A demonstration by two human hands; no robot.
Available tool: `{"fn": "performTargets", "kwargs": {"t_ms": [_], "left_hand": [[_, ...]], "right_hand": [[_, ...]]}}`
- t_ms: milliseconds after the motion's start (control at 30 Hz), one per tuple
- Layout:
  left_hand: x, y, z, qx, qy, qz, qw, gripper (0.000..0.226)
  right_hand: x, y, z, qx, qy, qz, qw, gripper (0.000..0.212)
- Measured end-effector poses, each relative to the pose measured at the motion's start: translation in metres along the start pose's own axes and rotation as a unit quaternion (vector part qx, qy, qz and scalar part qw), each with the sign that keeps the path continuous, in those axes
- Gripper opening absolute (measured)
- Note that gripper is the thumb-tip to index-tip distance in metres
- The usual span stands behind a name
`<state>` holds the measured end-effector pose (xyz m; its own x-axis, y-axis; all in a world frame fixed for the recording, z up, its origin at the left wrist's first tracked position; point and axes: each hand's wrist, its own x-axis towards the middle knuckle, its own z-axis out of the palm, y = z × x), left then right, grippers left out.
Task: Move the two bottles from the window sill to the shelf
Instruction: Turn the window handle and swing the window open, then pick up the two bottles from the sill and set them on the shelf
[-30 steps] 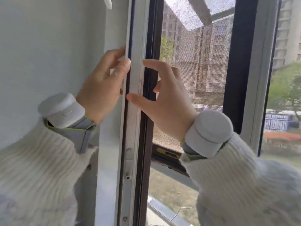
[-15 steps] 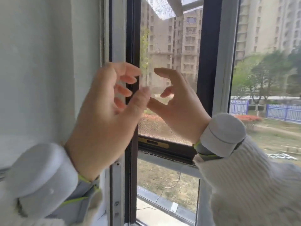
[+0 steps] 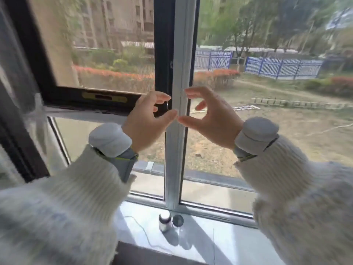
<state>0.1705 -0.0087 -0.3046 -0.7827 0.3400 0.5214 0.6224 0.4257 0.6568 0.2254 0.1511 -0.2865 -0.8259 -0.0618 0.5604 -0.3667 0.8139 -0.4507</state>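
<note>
Two small bottles stand side by side on the pale window sill point(image 3: 219, 240), close to the window frame's foot. The left bottle point(image 3: 164, 222) has a white cap and a silvery body; the right bottle point(image 3: 178, 221) has a dark round cap. My left hand point(image 3: 147, 119) and my right hand point(image 3: 212, 115) are raised in front of the window's vertical post, well above the bottles. Both hands are empty with fingers curled apart, and their thumb tips nearly touch each other.
A white vertical window post point(image 3: 176, 131) runs between my hands down to the sill. A dark-framed screen sash point(image 3: 91, 98) is at upper left. A thin white cord point(image 3: 141, 230) lies on the sill left of the bottles. White knit sleeves cover both forearms.
The view has tilted down and shifted right, so the sill and the two bottles are now visible. My hands have dropped lower and drawn together in front of the post.
</note>
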Motion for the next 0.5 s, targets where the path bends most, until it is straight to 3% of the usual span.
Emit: {"fn": "performTargets", "kwargs": {"t_ms": [333,500], "left_hand": [[-0.033,-0.132,0.144,0.111,-0.169,-0.162,0.966,0.041],[-0.077,-0.201,0.193,0.158,-0.188,-0.224,0.943,0.044]], "right_hand": [[-0.066,0.14,0.107,-0.04,-0.199,0.135,0.97,0.062],[-0.1,0.183,0.175,-0.032,-0.283,0.185,0.94,0.062]]}}
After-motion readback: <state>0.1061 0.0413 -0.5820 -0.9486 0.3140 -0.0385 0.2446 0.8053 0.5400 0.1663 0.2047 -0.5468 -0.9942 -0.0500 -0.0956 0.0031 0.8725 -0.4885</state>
